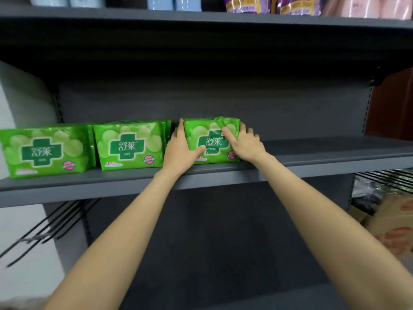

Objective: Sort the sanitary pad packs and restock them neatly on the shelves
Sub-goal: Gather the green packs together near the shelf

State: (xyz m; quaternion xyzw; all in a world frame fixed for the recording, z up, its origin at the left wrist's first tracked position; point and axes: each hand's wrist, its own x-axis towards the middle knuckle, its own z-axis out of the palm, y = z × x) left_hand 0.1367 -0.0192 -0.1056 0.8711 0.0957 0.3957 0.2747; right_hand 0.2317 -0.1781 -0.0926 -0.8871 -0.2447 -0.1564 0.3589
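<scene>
Nearest me, right of my arms, I see a blurred cardboard box point(393, 222). On the grey shelf point(312, 166) my left hand point(181, 148) and right hand point(244, 143) clasp a green pack point(211, 139) between them, thumbs across its front, fingers round its sides. Just left of my left hand stands a second green pack point(130, 144), then a third point(45, 151). Above, purple packs point(270, 4) are cut off.

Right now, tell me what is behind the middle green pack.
More green edges show behind the middle green pack, so other packs stand there. How many, I cannot tell; the front pack covers them.
</scene>
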